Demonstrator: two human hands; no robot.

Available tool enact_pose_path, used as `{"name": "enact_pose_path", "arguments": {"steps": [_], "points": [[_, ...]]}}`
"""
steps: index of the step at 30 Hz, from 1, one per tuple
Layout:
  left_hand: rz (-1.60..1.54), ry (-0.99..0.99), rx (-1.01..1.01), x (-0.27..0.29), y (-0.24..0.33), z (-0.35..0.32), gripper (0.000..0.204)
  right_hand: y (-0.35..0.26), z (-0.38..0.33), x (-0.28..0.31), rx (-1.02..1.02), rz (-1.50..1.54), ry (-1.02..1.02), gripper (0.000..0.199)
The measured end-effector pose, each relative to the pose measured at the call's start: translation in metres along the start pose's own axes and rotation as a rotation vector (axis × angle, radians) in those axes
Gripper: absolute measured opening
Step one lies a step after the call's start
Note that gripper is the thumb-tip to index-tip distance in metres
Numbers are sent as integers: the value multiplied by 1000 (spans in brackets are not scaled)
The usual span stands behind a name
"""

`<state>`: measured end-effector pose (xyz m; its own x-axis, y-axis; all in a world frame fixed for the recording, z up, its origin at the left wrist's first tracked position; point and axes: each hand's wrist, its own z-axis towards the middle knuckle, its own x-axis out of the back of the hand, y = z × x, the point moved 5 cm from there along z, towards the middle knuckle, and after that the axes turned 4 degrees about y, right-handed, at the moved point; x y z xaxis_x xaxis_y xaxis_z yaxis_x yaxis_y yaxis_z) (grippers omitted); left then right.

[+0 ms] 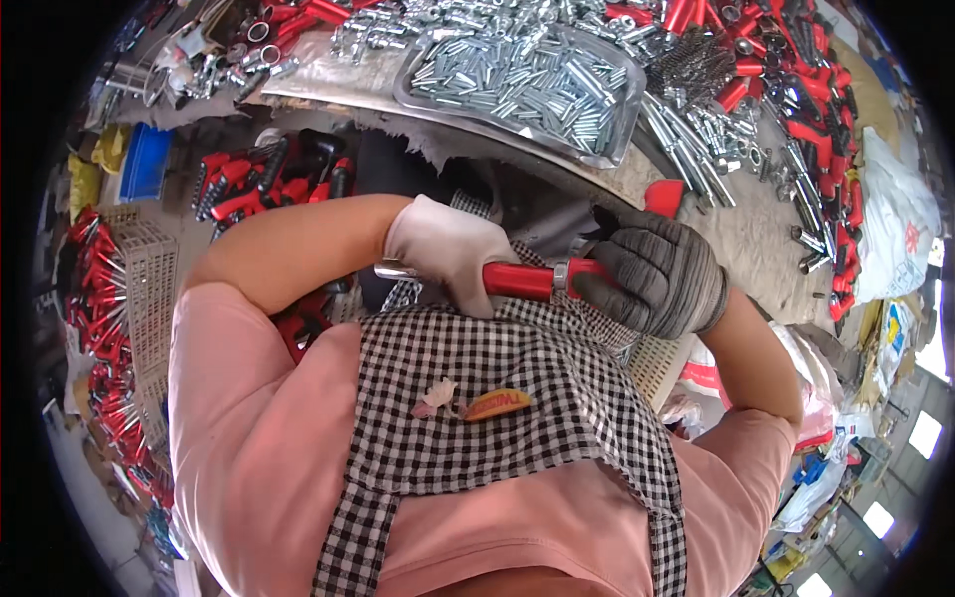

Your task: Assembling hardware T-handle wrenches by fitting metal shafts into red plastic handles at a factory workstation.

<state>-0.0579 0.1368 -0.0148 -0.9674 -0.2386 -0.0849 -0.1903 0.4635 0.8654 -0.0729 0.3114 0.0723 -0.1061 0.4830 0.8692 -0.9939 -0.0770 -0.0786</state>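
A red tubular hand tool (519,281) with a bright metal collar lies level across my front, just above my checked apron. My left hand (448,249), in a white glove, is closed round its left part, and a shiny metal end sticks out beyond that palm. In a grey ribbed glove, my right hand (662,277) is closed round the right end, next to the collar. Its fingers hide that end, so the tool's exact kind does not show.
Ahead, a metal tray (517,95) full of short steel pins stands on the bench (328,75). Loose chrome fittings and red tool parts (816,129) surround it. At left, a beige plastic crate (144,308) stands beside heaped red-handled tools (99,348). A white bag (890,219) is at right.
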Motion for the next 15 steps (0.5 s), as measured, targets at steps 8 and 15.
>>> {"name": "enact_pose_path", "arguments": {"steps": [8,15], "points": [[-2,18,-12,-2,17,-6,18,-13,-5,-1,37,-14,-9,33],[916,723,96,24,37,-27,17,-1,-13,-19,-713,110,-3,50]]}}
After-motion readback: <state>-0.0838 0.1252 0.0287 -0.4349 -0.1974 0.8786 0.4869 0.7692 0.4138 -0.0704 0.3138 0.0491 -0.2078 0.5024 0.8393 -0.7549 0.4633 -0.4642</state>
